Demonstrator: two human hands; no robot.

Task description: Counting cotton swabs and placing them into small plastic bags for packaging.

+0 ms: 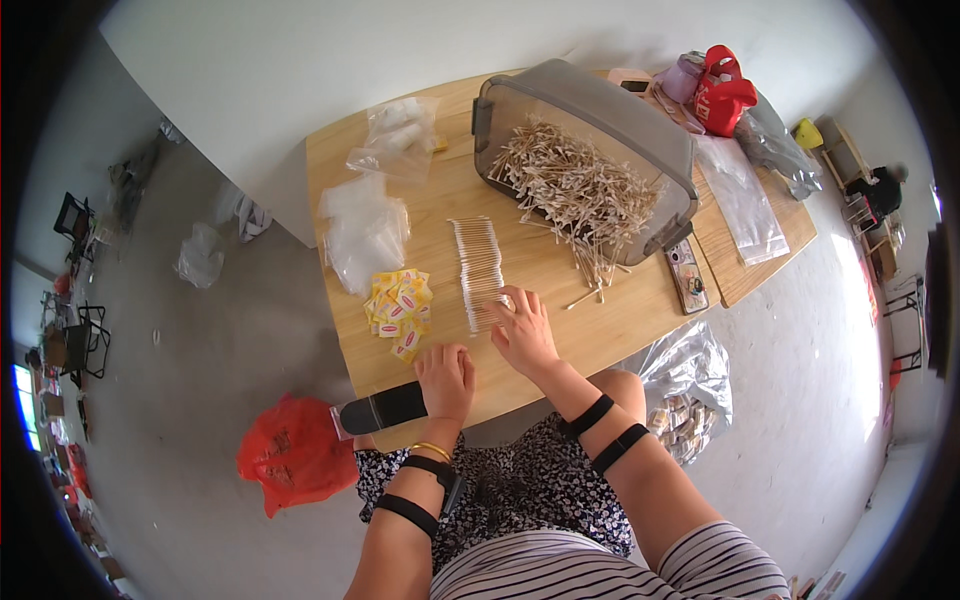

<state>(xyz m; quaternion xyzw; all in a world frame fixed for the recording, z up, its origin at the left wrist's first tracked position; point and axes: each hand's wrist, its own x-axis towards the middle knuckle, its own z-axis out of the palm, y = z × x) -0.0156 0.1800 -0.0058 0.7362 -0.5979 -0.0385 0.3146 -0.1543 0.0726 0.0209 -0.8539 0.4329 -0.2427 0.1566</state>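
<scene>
A column of cotton swabs [478,265] lies side by side on the wooden table, in front of me. My right hand [527,332] is over the near end of this row, fingertips touching the swabs and fingers apart. To its left, close to the table's near edge, my left hand [447,380] has its fingers curled in; whatever may be inside them is hidden. Small yellow and white printed packets [400,308] lie in a pile beyond the left hand. A grey translucent bin [600,95], tipped on its side, spills a heap of loose cotton swabs [575,185] toward me.
Clear plastic bags [365,230] are stacked at the table's left. A dark flat strip [385,408] lies at the near left edge. On the right are a phone [687,275] and a red bag [722,95]. A red plastic bag [295,455] and a silvery bag [690,370] flank my legs.
</scene>
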